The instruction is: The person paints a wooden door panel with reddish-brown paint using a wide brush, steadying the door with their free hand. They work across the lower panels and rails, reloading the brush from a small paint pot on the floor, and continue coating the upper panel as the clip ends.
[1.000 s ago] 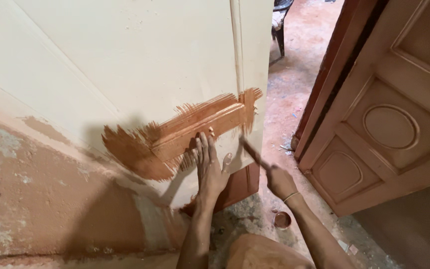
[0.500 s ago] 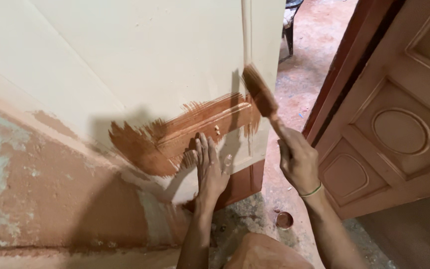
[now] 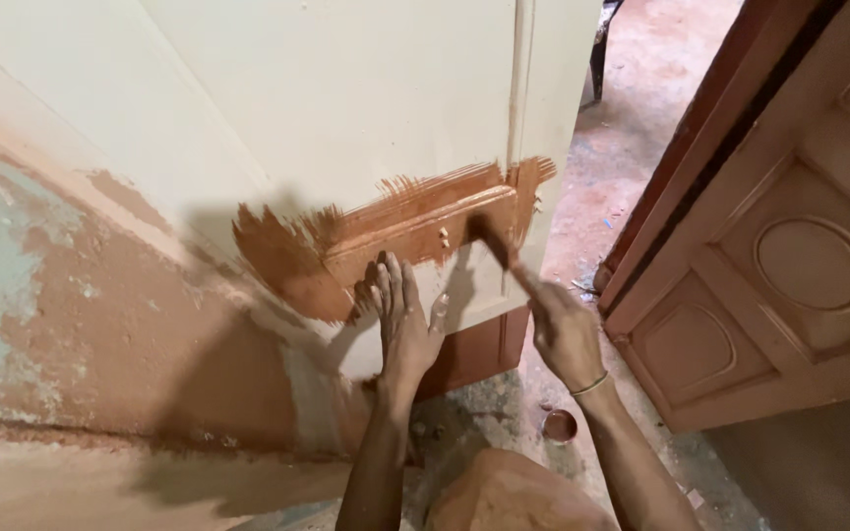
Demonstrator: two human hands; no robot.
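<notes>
A small round tin (image 3: 560,426) stands on the floor at six o'clock from the right hand (image 3: 565,332); its brownish contents are hard to make out. That hand clenches a paintbrush (image 3: 500,246), bristles pressed on the cream door panel (image 3: 346,98) at eleven o'clock from it. The left hand (image 3: 405,320) lies flat, fingers spread, on the panel below the brown paint patch (image 3: 395,231). Both forearms are cut off at the bottom edge.

On the cream door panel (image 3: 346,108), the left hand (image 3: 407,320) presses flat just below the brown painted patch (image 3: 395,236). The right hand (image 3: 565,332) holds a paintbrush (image 3: 492,239), its bristles touching the patch's right end. A small paint tin (image 3: 559,426) sits on the floor below the panel.
</notes>
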